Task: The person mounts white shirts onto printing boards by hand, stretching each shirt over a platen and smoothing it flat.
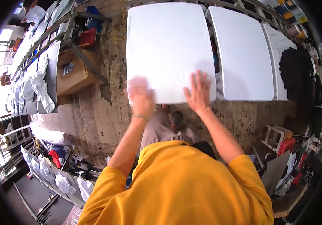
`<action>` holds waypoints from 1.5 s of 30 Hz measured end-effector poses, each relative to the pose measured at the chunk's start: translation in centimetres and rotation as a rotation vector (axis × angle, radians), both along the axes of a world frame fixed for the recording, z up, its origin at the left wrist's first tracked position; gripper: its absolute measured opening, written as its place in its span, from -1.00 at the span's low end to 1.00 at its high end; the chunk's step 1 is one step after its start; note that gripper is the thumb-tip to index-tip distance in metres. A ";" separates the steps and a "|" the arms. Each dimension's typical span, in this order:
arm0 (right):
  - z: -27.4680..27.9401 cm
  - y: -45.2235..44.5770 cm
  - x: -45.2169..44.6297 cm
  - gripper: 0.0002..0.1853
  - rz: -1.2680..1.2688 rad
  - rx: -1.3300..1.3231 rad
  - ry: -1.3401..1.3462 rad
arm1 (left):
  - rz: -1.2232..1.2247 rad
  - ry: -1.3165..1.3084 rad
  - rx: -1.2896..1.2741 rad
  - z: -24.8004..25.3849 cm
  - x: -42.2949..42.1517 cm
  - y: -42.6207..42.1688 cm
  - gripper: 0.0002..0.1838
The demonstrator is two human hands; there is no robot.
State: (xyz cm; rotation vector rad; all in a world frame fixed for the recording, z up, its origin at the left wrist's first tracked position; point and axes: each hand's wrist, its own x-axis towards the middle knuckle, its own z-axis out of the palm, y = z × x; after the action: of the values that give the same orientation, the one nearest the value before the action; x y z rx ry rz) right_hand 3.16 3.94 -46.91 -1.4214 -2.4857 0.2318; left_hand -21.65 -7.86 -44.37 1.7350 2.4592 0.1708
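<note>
A board covered in smooth white cloth (168,48) lies straight ahead of me. On its near left corner rests my left hand (141,96), blurred, with its fingers stretched out and nothing visible in it. Near the right corner, my right hand (199,90) lies on the cloth with its fingers spread, holding nothing. A second white-covered board (241,56) sits just to the right, separated by a narrow dark gap and touched by neither hand.
Further right are another white-covered board (279,41) and a dark cloth heap (298,73). A cardboard box (80,75) stands at the left, beside boards with white garments (40,84). A wooden stool (275,137) stands at the lower right.
</note>
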 end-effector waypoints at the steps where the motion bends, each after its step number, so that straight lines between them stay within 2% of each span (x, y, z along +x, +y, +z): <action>1: 0.9 0.0 -2.3 -0.24 0.089 -0.058 -0.115 | -0.133 -0.004 0.002 -0.1 2.6 2.1 -0.25; 2: 1.7 -0.1 -4.2 -0.23 0.178 -0.117 -0.233 | -0.265 -0.009 0.001 -0.1 4.5 4.0 -0.28; 3: 2.0 0.3 -5.3 -0.26 0.177 -0.011 -0.424 | -0.251 -0.009 0.011 -0.1 4.1 5.6 -0.30; 6: 2.1 5.3 -6.8 -0.28 0.191 -0.065 -0.226 | -0.244 0.010 0.064 -0.3 0.6 11.8 -0.31; 11: 1.8 15.2 -12.7 -0.10 0.061 -0.037 -0.192 | -0.261 0.046 0.112 -1.2 -8.2 24.7 -0.25; 15: 1.5 25.1 -16.0 -0.16 0.015 0.006 -0.172 | -0.229 0.134 0.146 -2.4 -14.2 35.8 -0.22; 18: -0.9 33.3 -12.7 -0.22 -0.009 0.111 -0.050 | -0.210 0.190 0.236 -3.0 -15.7 41.3 -0.16; 19: -0.2 34.2 -11.4 -0.27 -0.030 0.140 -0.115 | -0.224 0.192 0.253 -3.4 -14.2 42.2 -0.14; 20: -0.3 33.7 -9.8 -0.28 -0.020 0.126 -0.111 | -0.239 0.196 0.266 -3.5 -12.4 42.0 -0.13; 22: -0.2 29.5 -6.9 -0.30 0.002 0.104 -0.088 | -0.538 0.057 0.217 -1.2 -5.6 37.2 -0.12; 23: 1.3 25.2 -5.7 -0.33 -0.026 0.036 -0.060 | -0.634 -0.043 0.152 -1.1 -1.8 33.2 -0.12; 24: 2.1 20.3 -3.9 -0.35 -0.031 -0.065 -0.014 | -0.745 -0.250 0.095 -0.9 1.3 28.6 -0.08; 25: 2.2 15.5 -1.9 -0.36 -0.033 -0.141 0.028 | -0.881 -0.189 0.067 -0.8 4.1 23.8 -0.10; 26: 1.5 10.6 0.0 -0.32 -0.058 -0.190 0.037 | -1.004 -0.158 -0.042 -0.4 5.9 19.3 -0.16; 27: 2.9 6.7 1.0 -0.29 -0.088 -0.266 0.081 | -1.045 -0.202 -0.020 -0.7 5.9 18.7 -0.17; 29: 4.7 5.0 1.8 -0.24 -0.115 -0.346 0.084 | -1.150 -0.315 0.018 0.2 5.4 18.8 -0.20; 30: 4.9 6.1 1.5 -0.23 -0.113 -0.343 0.043 | -1.094 -0.383 -0.074 -0.3 4.0 22.1 -0.22; 31: 5.1 8.1 1.0 -0.21 -0.109 -0.334 -0.001 | -1.023 -0.373 -0.030 -0.5 1.8 27.2 -0.19; 33: 4.8 14.6 -2.4 -0.21 -0.094 -0.193 -0.007 | -0.807 -0.104 0.170 -0.5 -2.3 37.5 -0.22; 35: 4.2 21.4 -5.9 -0.31 -0.045 -0.095 0.031 | -0.589 0.211 0.190 -3.7 -8.0 47.2 -0.31; 36: 3.4 24.7 -7.6 -0.32 -0.021 -0.022 0.037 | -0.378 0.178 0.199 -3.2 -10.1 48.7 -0.28; 38: 1.4 31.2 -10.6 -0.27 0.003 0.039 0.012 | -0.273 0.140 0.221 -2.8 -12.5 47.4 -0.27; 40: 0.1 36.5 -12.9 -0.22 -0.014 0.081 -0.055 | -0.246 0.156 0.244 -2.6 -11.9 42.3 -0.24; 44: -0.7 42.9 -17.2 -0.13 -0.095 0.060 -0.159 | -0.165 0.046 0.002 0.2 -5.9 25.2 -0.16; 45: 0.5 42.9 -17.7 -0.13 -0.113 0.004 -0.194 | -0.155 0.020 -0.040 0.5 -4.5 20.6 -0.15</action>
State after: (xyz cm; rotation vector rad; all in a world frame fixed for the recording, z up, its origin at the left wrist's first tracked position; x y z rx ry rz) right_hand -14.58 46.82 -46.40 -1.6488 -2.5417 0.0686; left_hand -26.20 12.76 -43.90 1.9092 2.3125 0.0887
